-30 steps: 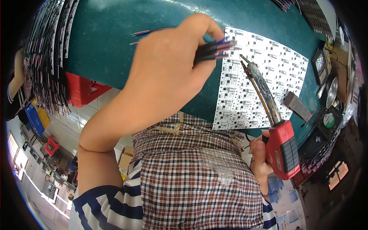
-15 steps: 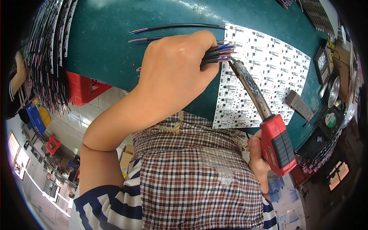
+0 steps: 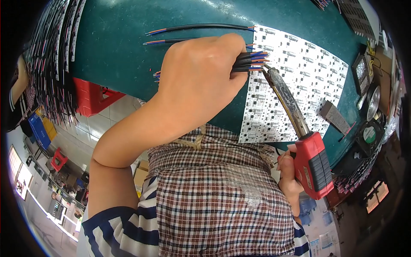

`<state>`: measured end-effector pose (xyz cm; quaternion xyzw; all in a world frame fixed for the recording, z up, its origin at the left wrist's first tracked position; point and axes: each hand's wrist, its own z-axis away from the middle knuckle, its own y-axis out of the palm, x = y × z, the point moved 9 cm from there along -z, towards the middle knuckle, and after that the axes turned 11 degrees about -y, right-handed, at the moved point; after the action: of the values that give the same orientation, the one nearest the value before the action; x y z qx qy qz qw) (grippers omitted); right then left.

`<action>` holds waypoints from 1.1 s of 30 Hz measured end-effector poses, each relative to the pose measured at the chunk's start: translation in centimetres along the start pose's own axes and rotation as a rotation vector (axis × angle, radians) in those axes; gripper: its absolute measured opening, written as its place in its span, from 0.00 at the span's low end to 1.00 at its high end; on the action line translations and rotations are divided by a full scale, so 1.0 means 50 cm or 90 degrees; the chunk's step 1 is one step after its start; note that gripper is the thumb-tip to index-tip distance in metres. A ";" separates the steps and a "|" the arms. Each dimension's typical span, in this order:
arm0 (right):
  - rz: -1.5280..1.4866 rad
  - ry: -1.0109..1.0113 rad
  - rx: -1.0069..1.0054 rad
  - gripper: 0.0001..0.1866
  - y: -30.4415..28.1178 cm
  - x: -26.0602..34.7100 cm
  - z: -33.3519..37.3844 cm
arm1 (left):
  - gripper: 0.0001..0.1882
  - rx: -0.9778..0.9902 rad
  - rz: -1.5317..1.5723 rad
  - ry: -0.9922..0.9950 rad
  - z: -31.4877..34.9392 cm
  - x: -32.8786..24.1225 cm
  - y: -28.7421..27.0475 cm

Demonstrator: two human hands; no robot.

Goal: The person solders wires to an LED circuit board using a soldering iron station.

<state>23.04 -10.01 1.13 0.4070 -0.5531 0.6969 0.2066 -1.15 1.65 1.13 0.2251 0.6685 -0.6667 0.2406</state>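
My left hand [image 3: 201, 79] is closed around a bundle of short black cables [image 3: 245, 62], whose blue and orange wire ends stick out to the right over a white sheet of circuit boards [image 3: 278, 111]. In my right hand [image 3: 289, 176] is a red and black soldering gun [image 3: 314, 165], pointing up and left. Its tip is close to the lower wire ends of the bundle; whether it touches them I cannot tell. Beyond my left hand, a black cable [image 3: 205, 26] reaches the sheet's far left corner. Below it lies a second cable [image 3: 173, 41], partly covered by the hand.
A grey block [image 3: 335, 118] rests on the sheet's right edge. Farther right stand a fan [image 3: 370, 135] and a round metal dish [image 3: 373, 103]. Many cables [image 3: 51, 64] hang over the green table's [image 3: 115, 47] left side, near a red stool [image 3: 92, 98].
My left hand has moved slightly right with the cable bundle. The soldering gun has shifted a little right and down. The sheet's far left corner has also slid slightly right.
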 end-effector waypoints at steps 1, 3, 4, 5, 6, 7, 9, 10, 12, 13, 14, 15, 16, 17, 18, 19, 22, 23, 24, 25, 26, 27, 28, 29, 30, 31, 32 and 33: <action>-0.017 0.030 -0.008 0.10 0.002 -0.010 0.009 | 0.08 0.000 0.000 0.000 -0.001 0.000 0.000; -0.034 0.060 -0.015 0.10 0.004 -0.022 0.022 | 0.08 0.006 -0.013 0.006 -0.002 0.000 0.001; -0.033 0.062 -0.012 0.10 0.004 -0.026 0.026 | 0.08 0.006 -0.012 0.006 -0.004 0.003 0.000; -0.031 0.065 -0.010 0.10 0.004 -0.028 0.028 | 0.08 0.031 -0.002 -0.015 -0.008 0.013 0.006; -0.032 0.065 -0.009 0.10 0.002 -0.027 0.024 | 0.08 0.056 0.007 -0.036 -0.011 0.021 0.012; -0.023 0.044 0.010 0.10 0.003 -0.019 0.013 | 0.08 0.056 0.007 -0.037 -0.014 0.021 0.009; -0.014 0.023 0.030 0.09 0.007 -0.010 0.008 | 0.08 0.094 0.005 -0.040 -0.019 0.020 0.013; -0.030 0.048 0.014 0.08 0.007 -0.014 0.011 | 0.08 0.094 0.005 -0.041 -0.020 0.021 0.013; -0.045 0.074 -0.002 0.07 0.012 -0.013 0.011 | 0.08 0.091 0.028 -0.038 -0.020 0.020 0.013; -0.057 0.091 -0.023 0.07 0.013 -0.012 0.009 | 0.08 0.091 0.028 -0.038 -0.020 0.020 0.013; -0.070 0.108 -0.044 0.07 0.011 -0.014 0.010 | 0.08 0.089 0.020 -0.035 -0.021 0.019 0.012; -0.070 0.108 -0.044 0.07 0.008 -0.017 0.013 | 0.07 0.086 0.012 -0.034 -0.020 0.018 0.012; -0.069 0.135 -0.024 0.09 0.009 -0.028 0.021 | 0.07 0.086 0.011 -0.034 -0.019 0.018 0.012; -0.067 0.162 -0.005 0.12 0.011 -0.037 0.027 | 0.07 0.081 0.009 -0.032 -0.019 0.018 0.012; -0.067 0.162 -0.005 0.12 0.012 -0.038 0.027 | 0.07 0.078 0.007 -0.029 -0.019 0.017 0.012; -0.052 0.144 -0.007 0.12 0.010 -0.034 0.025 | 0.07 0.078 0.007 -0.029 -0.020 0.016 0.012; 0.005 0.041 0.008 0.08 -0.001 -0.013 0.009 | 0.06 0.075 -0.013 -0.019 -0.021 0.010 0.009; 0.047 -0.044 0.022 0.08 -0.002 0.009 0.002 | 0.06 0.062 -0.012 -0.004 -0.022 0.006 0.005; 0.048 -0.044 0.021 0.08 0.000 0.008 0.005 | 0.05 0.050 -0.009 0.013 -0.021 -0.001 0.001; -0.004 -0.024 -0.008 0.08 -0.001 0.001 0.011 | 0.05 0.048 -0.008 0.015 -0.019 -0.003 -0.002; -0.057 -0.005 -0.037 0.09 -0.002 -0.003 0.016 | 0.06 0.050 -0.019 0.017 -0.017 -0.005 -0.004; -0.058 -0.003 -0.037 0.09 0.003 -0.003 0.013 | 0.06 0.056 -0.033 0.017 -0.017 -0.004 0.002; -0.086 0.023 -0.062 0.09 0.004 -0.008 0.012 | 0.06 0.058 -0.034 0.016 -0.019 0.000 0.007; -0.113 0.049 -0.087 0.09 0.002 -0.015 0.012 | 0.06 0.055 -0.011 0.020 -0.021 0.003 0.012; -0.112 0.047 -0.088 0.09 0.001 -0.016 0.014 | 0.06 0.048 0.011 0.027 -0.019 0.002 0.009; -0.108 0.036 -0.086 0.09 0.001 -0.015 0.016 | 0.06 0.046 0.011 0.029 -0.017 0.001 0.007; -0.103 0.026 -0.083 0.10 0.001 -0.014 0.018 | 0.06 0.043 0.044 0.015 -0.016 0.003 0.002; -0.102 0.024 -0.084 0.10 0.000 -0.011 0.019 | 0.06 0.039 0.079 0.002 -0.016 0.005 -0.003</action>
<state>23.70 -10.78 0.74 0.4222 -0.5593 0.6479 0.2986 -1.49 2.45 1.09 0.2744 0.6330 -0.6703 0.2732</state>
